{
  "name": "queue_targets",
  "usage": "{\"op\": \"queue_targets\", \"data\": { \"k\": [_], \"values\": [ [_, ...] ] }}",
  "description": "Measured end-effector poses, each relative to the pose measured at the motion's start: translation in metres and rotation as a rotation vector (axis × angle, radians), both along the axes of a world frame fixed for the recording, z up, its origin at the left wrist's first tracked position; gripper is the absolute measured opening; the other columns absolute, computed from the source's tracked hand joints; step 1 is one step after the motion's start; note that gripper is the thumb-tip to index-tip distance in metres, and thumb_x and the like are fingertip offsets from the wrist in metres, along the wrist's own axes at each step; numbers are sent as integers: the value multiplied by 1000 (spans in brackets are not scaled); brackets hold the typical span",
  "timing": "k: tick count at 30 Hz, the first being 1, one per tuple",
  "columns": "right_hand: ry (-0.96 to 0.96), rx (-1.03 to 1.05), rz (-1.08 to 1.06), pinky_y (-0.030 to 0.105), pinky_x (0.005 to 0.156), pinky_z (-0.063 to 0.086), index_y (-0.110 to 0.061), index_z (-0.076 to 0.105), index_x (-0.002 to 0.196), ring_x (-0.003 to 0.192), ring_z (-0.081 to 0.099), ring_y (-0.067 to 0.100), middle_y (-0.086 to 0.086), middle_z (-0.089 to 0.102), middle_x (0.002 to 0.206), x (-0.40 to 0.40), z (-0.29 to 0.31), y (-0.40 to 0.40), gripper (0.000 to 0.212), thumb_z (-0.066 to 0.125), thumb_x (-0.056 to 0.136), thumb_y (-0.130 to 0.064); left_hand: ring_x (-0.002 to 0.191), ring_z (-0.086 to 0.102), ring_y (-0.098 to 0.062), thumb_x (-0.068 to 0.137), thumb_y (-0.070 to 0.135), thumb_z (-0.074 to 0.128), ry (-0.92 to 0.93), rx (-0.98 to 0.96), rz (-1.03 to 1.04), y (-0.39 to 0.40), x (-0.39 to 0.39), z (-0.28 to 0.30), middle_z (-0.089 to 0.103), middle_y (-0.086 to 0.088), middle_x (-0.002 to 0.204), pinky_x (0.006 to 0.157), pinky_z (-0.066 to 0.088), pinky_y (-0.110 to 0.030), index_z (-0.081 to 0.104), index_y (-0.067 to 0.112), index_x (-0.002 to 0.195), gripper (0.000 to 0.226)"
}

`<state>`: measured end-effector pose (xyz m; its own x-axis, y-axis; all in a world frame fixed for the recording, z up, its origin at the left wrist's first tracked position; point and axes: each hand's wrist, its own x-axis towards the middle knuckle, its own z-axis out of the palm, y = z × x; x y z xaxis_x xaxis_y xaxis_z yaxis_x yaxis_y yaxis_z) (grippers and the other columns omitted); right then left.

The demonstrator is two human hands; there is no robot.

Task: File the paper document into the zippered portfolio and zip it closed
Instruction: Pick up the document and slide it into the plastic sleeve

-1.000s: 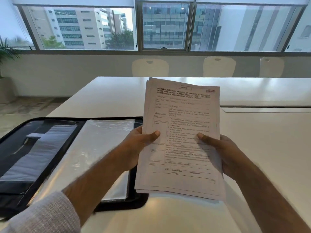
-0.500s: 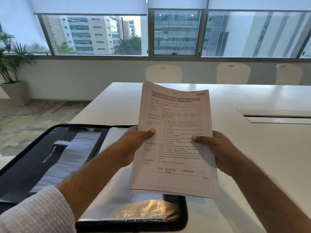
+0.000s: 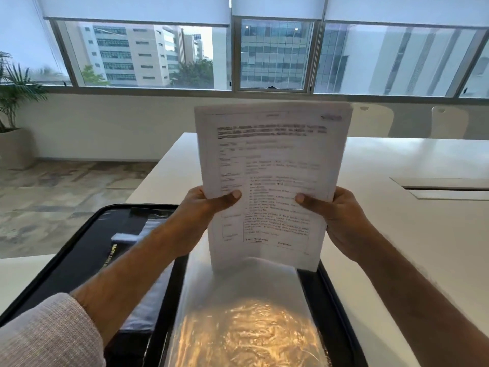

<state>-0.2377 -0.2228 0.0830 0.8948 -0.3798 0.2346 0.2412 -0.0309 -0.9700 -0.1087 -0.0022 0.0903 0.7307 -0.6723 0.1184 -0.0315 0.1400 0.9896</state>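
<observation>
The document (image 3: 270,181), a printed form whose text is blurred, is held upright above the open portfolio (image 3: 79,250), its lower edge just over the clear sleeves (image 3: 246,313) on the portfolio's right half. Whether that edge touches the plastic cannot be told. More than one sheet seems to be stacked, as a second edge is seen along the top.

The paper is pinched at its left edge by the left hand (image 3: 209,205), the thumb laid across the printed face and the fingers hidden behind. The right edge is pinched in the same way by the right hand (image 3: 341,215), thumb in front, fingers behind the sheet. Both forearms are raised from the near edge of the view; a knitted sleeve (image 3: 47,335) is seen on the left arm.

The portfolio is laid flat and unzipped on a white table (image 3: 397,247). Its black left half carries pockets and a pale pad (image 3: 148,287), partly covered by the left forearm. A warm glare is thrown off the sleeves near the bottom of the view. A black zip border is seen round the case.

A recessed slot (image 3: 444,189) is set in the table to the right. White chairs (image 3: 447,123) are placed at the far side, beneath a wide window (image 3: 275,54) with half-lowered blinds. A potted plant (image 3: 13,102) is stood on the floor at the far left.
</observation>
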Motion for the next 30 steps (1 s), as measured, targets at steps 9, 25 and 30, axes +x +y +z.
{"op": "queue_targets", "data": {
  "k": [9, 25, 30],
  "values": [
    [76, 10, -26, 59, 86, 54, -9, 61, 123, 105, 67, 34, 12, 69, 118, 14, -5, 5, 39, 64, 85, -2, 93, 72, -20, 90, 24, 66, 49, 58, 51, -11, 19, -14, 78, 5, 98, 84, 57, -47, 71, 27, 101, 12],
    [215, 262, 10, 58, 83, 55, -7, 57, 126, 102, 67, 42, 19, 68, 117, 62, -9, -29, 40, 62, 86, -3, 88, 74, -27, 101, 34, 51, 125, 216, 119, -13, 89, -16, 76, -11, 105, 79, 59, -43, 70, 10, 110, 32],
    [167, 392, -124, 51, 76, 58, -9, 60, 123, 99, 69, 35, 14, 71, 114, 70, -18, -41, 36, 59, 88, 2, 73, 61, -16, 92, 16, 64, -299, 521, 377, -9, 106, -57, 71, 7, 78, 68, 49, -27, 74, 22, 83, 15]
  ]
}}
